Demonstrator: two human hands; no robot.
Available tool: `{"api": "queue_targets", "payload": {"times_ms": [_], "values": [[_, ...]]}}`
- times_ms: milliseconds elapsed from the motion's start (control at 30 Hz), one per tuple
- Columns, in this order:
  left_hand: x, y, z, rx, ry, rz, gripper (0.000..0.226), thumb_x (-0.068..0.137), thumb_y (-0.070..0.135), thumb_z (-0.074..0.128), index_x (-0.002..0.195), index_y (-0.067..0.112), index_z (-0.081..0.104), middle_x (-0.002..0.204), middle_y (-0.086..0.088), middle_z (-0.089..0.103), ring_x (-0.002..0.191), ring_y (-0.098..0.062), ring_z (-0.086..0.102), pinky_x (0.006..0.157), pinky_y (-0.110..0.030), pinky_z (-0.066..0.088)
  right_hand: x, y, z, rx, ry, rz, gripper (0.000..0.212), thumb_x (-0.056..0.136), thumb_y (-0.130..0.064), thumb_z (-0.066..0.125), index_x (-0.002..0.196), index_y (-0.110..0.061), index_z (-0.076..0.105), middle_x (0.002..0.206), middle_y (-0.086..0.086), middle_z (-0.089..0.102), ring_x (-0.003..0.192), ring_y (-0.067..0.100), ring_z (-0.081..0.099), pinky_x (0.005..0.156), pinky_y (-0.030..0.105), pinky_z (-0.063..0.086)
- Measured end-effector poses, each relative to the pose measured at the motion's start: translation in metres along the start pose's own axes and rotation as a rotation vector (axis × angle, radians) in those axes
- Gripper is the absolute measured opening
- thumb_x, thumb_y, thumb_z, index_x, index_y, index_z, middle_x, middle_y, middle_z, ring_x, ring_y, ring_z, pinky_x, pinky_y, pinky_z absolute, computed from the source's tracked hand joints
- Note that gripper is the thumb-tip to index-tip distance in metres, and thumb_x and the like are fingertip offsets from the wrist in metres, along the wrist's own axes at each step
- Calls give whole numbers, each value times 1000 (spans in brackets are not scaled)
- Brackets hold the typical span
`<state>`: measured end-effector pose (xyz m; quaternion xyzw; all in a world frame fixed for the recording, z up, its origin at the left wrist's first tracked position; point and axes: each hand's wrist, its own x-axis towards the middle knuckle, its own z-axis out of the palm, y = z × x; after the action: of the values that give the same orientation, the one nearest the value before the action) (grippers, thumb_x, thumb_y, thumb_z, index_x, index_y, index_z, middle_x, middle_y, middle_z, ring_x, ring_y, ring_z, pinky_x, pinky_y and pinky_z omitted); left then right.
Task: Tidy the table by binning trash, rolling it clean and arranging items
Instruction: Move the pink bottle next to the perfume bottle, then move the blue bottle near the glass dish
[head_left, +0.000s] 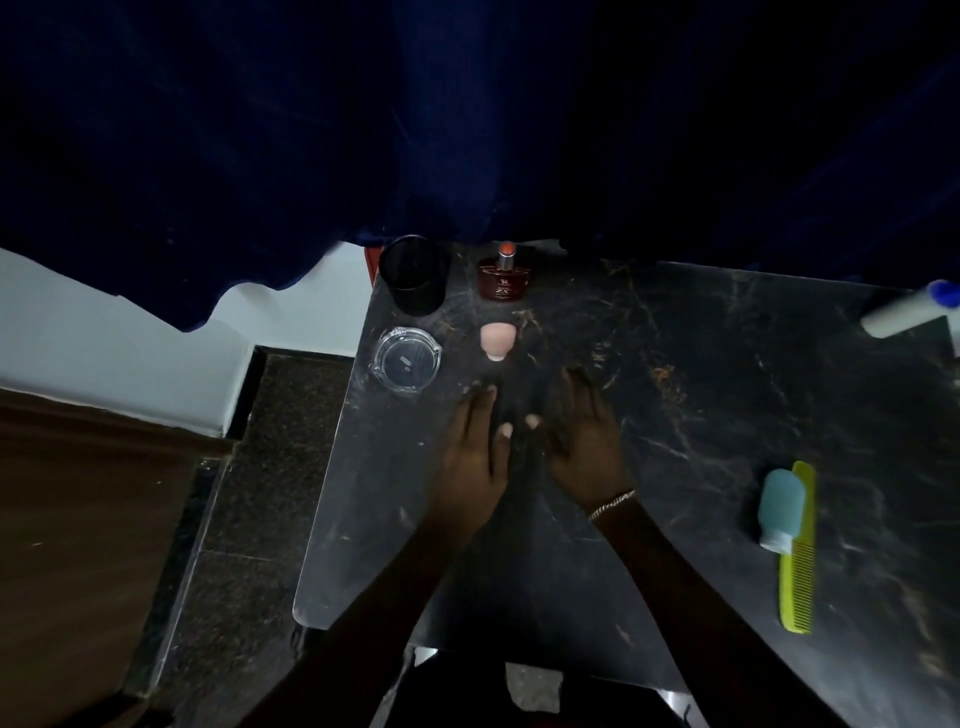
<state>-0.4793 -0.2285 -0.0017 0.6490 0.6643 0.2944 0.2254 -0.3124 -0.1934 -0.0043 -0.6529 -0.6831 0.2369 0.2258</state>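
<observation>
Both hands lie flat, palms down, on the dark marble table (675, 415), side by side with thumbs nearly touching. My left hand (475, 457) and my right hand (584, 441), which wears a thin bracelet, hold nothing. Just beyond the fingertips stands a pink makeup sponge (497, 339). Behind it is a dark red perfume bottle (505, 275). A black cylindrical cup (414, 275) and a clear glass ashtray (406, 357) sit at the table's far left. A light blue tube (781, 509) rests against a yellow-green comb (799, 551) at the right.
A white roller-like object with a blue end (909, 309) lies at the far right edge. A dark blue curtain (467, 130) hangs behind the table. The floor (249, 493) and a brown surface (78, 519) lie to the left.
</observation>
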Motion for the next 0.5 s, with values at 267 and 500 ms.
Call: {"api": "queue_targets", "payload": {"times_ms": [267, 500], "values": [[-36, 24, 29, 243, -102, 161, 55, 109, 35, 39, 161, 16, 31, 172, -8, 18, 161, -24, 12, 126, -51, 27, -62, 53, -44, -170, -26, -1, 86, 92, -65, 45, 159, -24, 9, 168, -4, -1, 156, 20, 5, 116, 50, 22], [-62, 93, 74, 295, -153, 230, 58, 109, 38, 33, 163, 19, 24, 172, -8, 15, 161, -24, 10, 129, -48, 20, -111, 105, -106, -222, -41, 5, 81, 95, -63, 41, 159, -24, 10, 168, -1, 6, 155, 22, 9, 116, 47, 30]]}}
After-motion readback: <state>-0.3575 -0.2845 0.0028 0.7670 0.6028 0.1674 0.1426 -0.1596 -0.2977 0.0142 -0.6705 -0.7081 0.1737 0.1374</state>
